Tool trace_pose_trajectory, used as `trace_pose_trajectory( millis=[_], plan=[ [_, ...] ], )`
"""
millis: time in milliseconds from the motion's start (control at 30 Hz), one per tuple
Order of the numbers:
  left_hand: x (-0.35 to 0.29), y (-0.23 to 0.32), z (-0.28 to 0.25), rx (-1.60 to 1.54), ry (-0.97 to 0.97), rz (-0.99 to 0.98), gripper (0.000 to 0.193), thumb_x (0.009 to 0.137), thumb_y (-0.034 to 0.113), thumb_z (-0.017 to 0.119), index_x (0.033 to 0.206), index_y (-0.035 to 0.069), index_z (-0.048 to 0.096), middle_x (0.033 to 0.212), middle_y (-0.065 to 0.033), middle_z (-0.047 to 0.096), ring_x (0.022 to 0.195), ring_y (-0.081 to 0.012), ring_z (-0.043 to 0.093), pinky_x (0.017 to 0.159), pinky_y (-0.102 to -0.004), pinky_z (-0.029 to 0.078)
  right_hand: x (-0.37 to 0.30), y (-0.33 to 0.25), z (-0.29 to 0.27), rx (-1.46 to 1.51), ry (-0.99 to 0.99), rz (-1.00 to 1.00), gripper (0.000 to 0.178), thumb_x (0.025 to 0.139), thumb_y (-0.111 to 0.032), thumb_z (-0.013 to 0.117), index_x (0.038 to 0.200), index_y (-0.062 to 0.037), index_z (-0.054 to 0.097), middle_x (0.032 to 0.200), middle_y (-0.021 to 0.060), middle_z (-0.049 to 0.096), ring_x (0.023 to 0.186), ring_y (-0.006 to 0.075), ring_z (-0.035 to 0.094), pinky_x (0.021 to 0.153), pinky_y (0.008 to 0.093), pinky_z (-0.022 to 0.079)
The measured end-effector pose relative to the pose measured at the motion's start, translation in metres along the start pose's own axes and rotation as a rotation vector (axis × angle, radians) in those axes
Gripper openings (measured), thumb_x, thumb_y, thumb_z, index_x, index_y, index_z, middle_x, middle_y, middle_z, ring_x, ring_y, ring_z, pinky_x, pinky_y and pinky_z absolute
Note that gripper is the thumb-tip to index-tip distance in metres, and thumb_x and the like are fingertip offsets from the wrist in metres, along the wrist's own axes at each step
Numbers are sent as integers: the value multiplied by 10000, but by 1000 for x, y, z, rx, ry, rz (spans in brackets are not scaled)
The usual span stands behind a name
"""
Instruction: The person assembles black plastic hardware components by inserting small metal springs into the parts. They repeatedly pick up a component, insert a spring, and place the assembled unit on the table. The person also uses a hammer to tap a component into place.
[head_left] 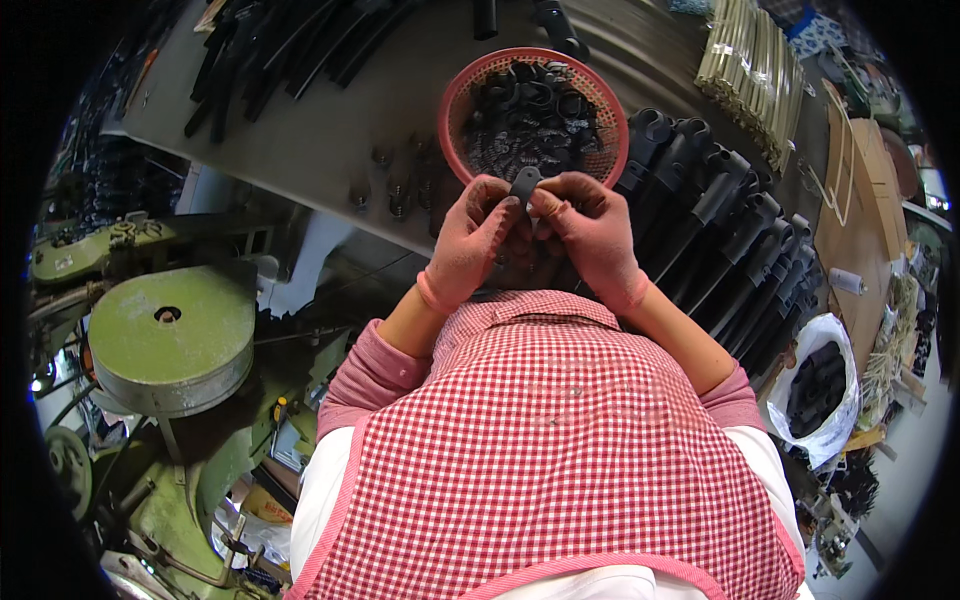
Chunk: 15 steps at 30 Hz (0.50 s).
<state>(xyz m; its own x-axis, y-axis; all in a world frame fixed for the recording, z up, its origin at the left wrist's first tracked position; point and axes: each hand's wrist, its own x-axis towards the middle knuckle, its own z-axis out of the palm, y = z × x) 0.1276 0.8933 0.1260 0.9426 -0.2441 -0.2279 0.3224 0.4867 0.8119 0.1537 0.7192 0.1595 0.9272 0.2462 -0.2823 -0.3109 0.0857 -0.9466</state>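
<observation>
Both of my hands wear pink gloves and meet just in front of a round red plastic basket (447,140). Between them is a small black part with a rounded end and a little hole (525,182). My left hand (470,235) pinches it from the left side with thumb and fingers. From the other side my right hand (597,225) grips it, its thumb near the part's lower end. Black curved plastic pieces (530,105) fill the basket, with shiny metal springs among them. The fingertips below the part are in shadow.
Metal springs (398,200) stand on the grey table (300,150) left of the basket. Long black tubes (720,190) lie in a row at right, below a bundle of brass-coloured rods (750,75). A green machine (170,330) stands at left; a white bag (815,390) holds black parts.
</observation>
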Motion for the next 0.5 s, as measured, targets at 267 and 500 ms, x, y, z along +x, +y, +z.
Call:
trace_pose_trajectory(
  millis=[267, 500],
  plan=[
    [-81, -68, -83, 868, 325, 31, 289, 948, 117, 609, 1231, 57, 603, 930, -128, 706, 815, -254, 698, 740, -348, 559, -16, 31, -6, -87, -326, 463, 285, 1012, -242, 583, 1119, 10, 663, 790, -3, 642, 640, 29, 530, 580, 173, 402],
    [-72, -107, -185, 1739, 220, 83, 274, 878, 267, 689, 1107, 120, 656, 957, -109, 686, 878, -327, 665, 747, -430, 533, -12, 40, -29, 71, -155, 435, 118, 1001, -173, 562, 1055, -70, 582, 906, 22, 680, 676, 41, 545, 583, 175, 415]
  ],
)
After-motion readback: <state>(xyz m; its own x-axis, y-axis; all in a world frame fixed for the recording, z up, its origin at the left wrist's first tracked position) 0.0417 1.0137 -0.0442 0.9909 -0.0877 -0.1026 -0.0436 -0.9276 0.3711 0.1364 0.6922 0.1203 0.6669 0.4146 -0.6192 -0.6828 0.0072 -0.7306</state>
